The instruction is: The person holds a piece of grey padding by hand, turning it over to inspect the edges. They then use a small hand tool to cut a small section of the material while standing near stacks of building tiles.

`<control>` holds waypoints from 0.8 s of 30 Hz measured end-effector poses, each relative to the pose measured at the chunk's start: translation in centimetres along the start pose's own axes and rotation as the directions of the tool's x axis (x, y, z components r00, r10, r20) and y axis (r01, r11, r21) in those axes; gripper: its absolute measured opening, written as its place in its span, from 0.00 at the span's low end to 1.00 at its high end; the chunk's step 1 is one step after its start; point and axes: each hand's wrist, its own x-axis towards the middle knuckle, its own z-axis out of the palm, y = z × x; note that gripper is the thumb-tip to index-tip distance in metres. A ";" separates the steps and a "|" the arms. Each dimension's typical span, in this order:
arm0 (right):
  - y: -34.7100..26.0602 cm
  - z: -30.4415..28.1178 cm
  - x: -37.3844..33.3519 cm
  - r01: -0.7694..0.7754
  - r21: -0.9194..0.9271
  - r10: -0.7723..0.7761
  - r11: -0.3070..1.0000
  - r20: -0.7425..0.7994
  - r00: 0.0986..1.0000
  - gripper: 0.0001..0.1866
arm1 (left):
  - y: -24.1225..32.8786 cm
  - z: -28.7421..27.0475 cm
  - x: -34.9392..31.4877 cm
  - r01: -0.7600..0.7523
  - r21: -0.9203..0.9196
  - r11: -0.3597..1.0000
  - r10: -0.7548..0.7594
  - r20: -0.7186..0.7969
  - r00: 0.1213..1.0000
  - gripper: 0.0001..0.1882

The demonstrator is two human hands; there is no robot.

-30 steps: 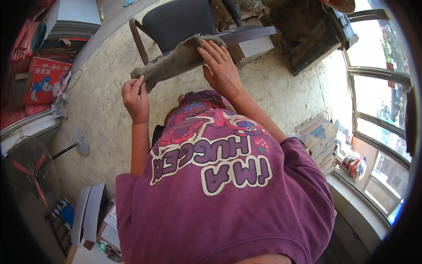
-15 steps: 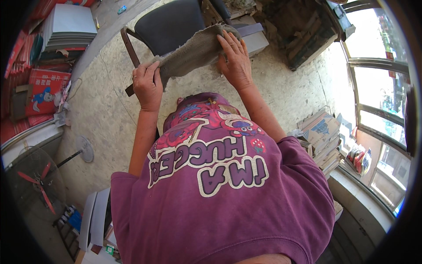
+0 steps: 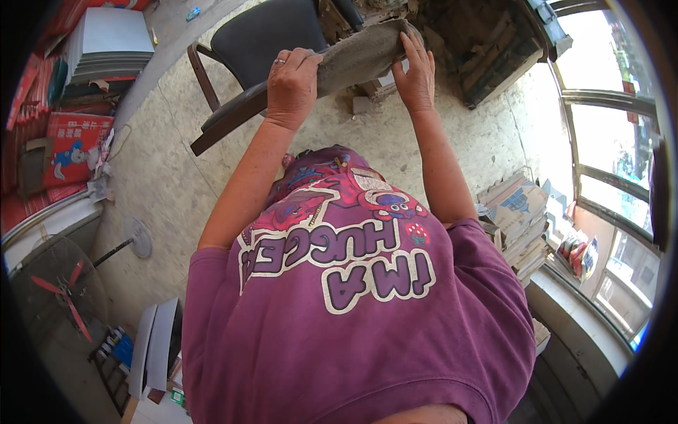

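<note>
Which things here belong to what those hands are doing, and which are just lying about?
In use:
grey cloth, held by left hand and right hand
perhaps black chair

Apparently just about:
red-bladed fan
red package
cardboard stack

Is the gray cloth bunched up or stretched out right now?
Stretched out: the cloth spans from the left hand to the right hand. Whether it is folded double, I cannot tell.

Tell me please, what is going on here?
Someone in a purple shirt holds a grey cloth with both hands: the left hand at one end, the right hand at the other. The cloth is spread between them near a dark chair; whether it touches the chair is hard to tell. A red-bladed fan is at the left.
</note>
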 end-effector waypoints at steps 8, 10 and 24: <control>1.8 0.6 0.6 -0.023 0.010 0.023 1.000 -0.006 1.000 0.29 | 0.3 2.1 0.9 -0.033 -0.036 0.999 0.032 -0.024 0.999 0.07; 1.0 0.5 0.3 -0.015 -0.004 0.015 1.000 0.004 1.000 0.29 | 0.0 1.8 0.7 -0.028 -0.043 0.999 0.028 -0.017 0.999 0.07; -5.1 0.2 -2.3 0.056 -0.105 -0.052 0.993 0.038 0.998 0.29 | -2.8 -4.4 -2.7 0.057 -0.018 0.998 -0.056 0.058 0.997 0.07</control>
